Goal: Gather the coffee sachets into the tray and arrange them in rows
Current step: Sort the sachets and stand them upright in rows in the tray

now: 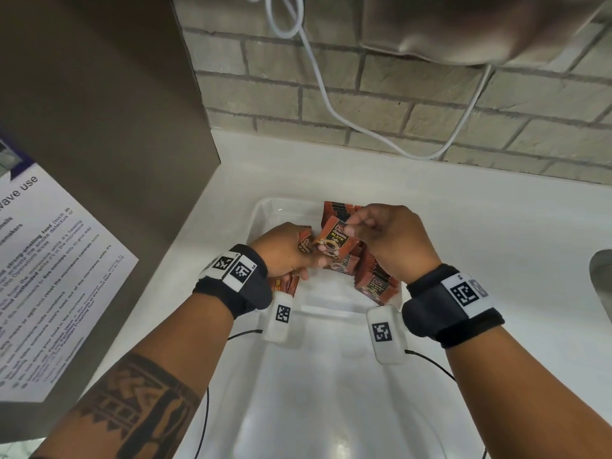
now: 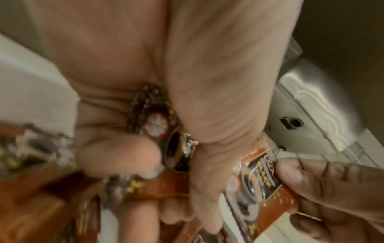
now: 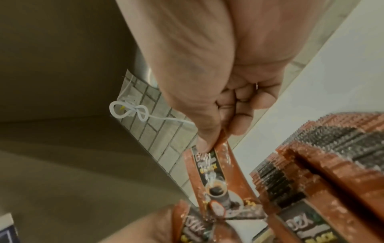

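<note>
A clear plastic tray (image 1: 265,210) sits on the white counter. Brown-orange coffee sachets stand packed in a row (image 1: 374,276) along its right side, seen close up as the row (image 3: 311,148) in the right wrist view. My left hand (image 1: 281,250) grips a small bunch of sachets (image 2: 158,125) over the tray's left part. My right hand (image 1: 381,233) pinches the top corner of one sachet (image 1: 334,240) between thumb and forefinger, and this single sachet (image 3: 214,172) hangs between both hands; its lower end meets the left hand. More sachets (image 1: 286,284) lie under the left wrist.
A grey appliance wall (image 1: 99,144) with a printed notice (image 1: 49,276) stands at the left. Behind is a brick wall (image 1: 430,104) with a white cable (image 1: 318,77). A sink edge (image 1: 602,276) shows at the far right. White counter (image 1: 496,226) surrounds the tray.
</note>
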